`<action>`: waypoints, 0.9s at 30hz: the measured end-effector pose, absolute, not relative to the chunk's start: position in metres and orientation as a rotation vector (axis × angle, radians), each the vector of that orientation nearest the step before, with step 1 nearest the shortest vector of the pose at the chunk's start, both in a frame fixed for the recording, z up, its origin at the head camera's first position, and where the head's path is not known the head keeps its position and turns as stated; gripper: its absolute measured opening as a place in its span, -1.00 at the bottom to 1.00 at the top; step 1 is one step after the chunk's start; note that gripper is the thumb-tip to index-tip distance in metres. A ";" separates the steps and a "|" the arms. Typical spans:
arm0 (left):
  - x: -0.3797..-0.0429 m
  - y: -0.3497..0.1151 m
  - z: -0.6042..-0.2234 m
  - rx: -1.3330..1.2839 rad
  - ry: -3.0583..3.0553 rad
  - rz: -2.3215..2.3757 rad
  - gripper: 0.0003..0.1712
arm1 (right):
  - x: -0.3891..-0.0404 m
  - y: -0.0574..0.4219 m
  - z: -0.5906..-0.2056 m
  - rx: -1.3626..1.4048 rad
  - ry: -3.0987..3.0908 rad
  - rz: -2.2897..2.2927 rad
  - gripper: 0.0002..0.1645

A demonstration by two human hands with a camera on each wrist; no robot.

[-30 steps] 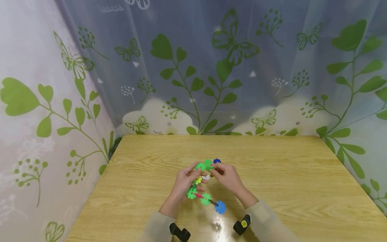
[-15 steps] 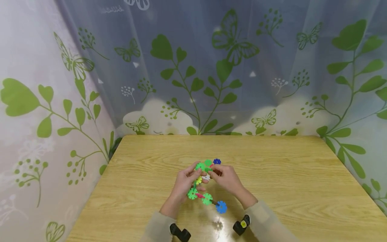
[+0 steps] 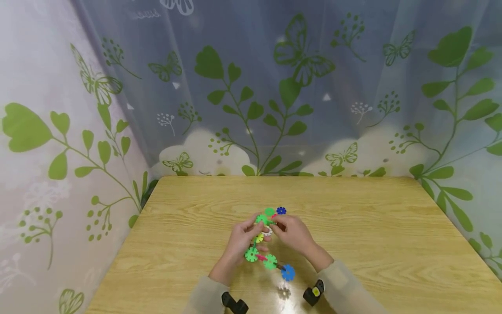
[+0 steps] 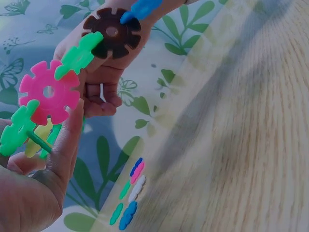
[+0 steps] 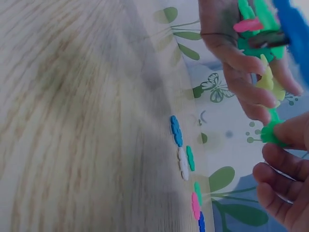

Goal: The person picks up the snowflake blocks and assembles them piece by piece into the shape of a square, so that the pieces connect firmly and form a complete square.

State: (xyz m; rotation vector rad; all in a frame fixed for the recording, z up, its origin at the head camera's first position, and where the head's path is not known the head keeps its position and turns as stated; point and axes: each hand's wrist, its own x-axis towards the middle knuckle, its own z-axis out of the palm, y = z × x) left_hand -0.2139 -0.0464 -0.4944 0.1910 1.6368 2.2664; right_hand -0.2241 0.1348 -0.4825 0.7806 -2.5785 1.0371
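My left hand (image 3: 240, 239) grips a chain of notched plastic snowflake discs. In the left wrist view the chain runs through a green disc (image 4: 18, 129), a pink disc (image 4: 63, 99), another green disc, a brown disc (image 4: 104, 44) and a blue disc (image 4: 145, 7). A yellow disc (image 3: 259, 238) sits among the left fingers. My right hand (image 3: 296, 237) pinches a green snowflake disc (image 5: 273, 134) between thumb and finger, right up against the chain by the yellow disc. Whether their slots are joined cannot be made out. The blue end (image 3: 288, 272) hangs toward me.
Loose discs lie on the wooden table (image 3: 188, 209) beyond the hands: dark blue (image 3: 281, 210), green (image 3: 269, 211), pink (image 5: 195, 205), white (image 5: 183, 163) and blue (image 5: 176, 130). A patterned curtain (image 3: 251, 109) stands behind the table.
Both hands stay close together and shift only slightly, the chain moving a little down and to the right. The right fingers press nearer to the left hand with the green disc.
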 end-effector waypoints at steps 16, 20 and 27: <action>-0.213 -0.043 -0.494 0.281 1.729 2.174 -0.36 | -0.229 0.134 -0.491 0.883 -2.292 0.635 -0.86; -0.213 -0.043 -0.494 0.306 1.749 2.163 -0.33 | -0.229 0.132 -0.492 0.887 -2.249 0.568 -0.86; -0.215 -0.042 -0.492 0.331 1.765 2.155 -0.33 | -0.229 0.130 -0.492 0.885 -2.188 0.444 -0.84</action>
